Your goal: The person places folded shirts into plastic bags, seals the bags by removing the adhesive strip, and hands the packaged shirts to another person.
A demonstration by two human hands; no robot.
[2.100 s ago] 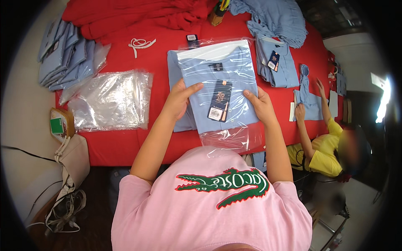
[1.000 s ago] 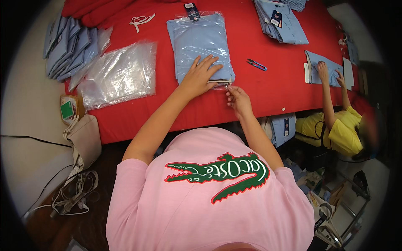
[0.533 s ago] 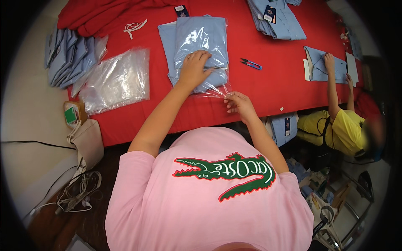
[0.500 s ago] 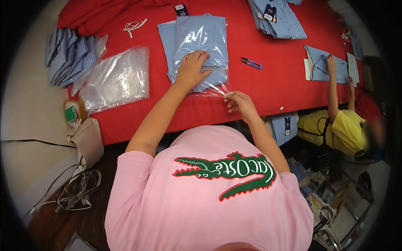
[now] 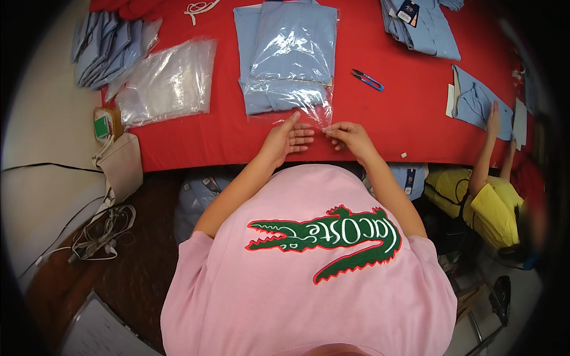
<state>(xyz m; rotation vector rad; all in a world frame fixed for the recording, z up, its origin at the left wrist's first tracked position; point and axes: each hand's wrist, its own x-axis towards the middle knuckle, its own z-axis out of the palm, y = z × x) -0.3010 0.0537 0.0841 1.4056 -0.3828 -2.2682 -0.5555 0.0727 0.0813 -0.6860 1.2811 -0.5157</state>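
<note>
A folded light-blue shirt in a clear plastic bag (image 5: 294,56) lies on the red table (image 5: 404,127), resting on another folded blue shirt. My left hand (image 5: 286,138) lies flat on the bag's near flap, fingers spread. My right hand (image 5: 347,134) pinches the flap's edge just to the right of it. Both hands sit at the bag's open end, near the table's front edge.
A stack of empty clear bags (image 5: 166,83) lies at left, folded blue garments (image 5: 104,47) beyond it. Small blue snips (image 5: 368,79) lie right of the bagged shirt. More blue shirts (image 5: 424,29) sit at back right. A person in yellow (image 5: 490,202) handles a blue piece (image 5: 475,101).
My left hand has slid from the top of the bagged shirt down to its near flap, beside my right hand. The bagged shirt now lies farther from me.
</note>
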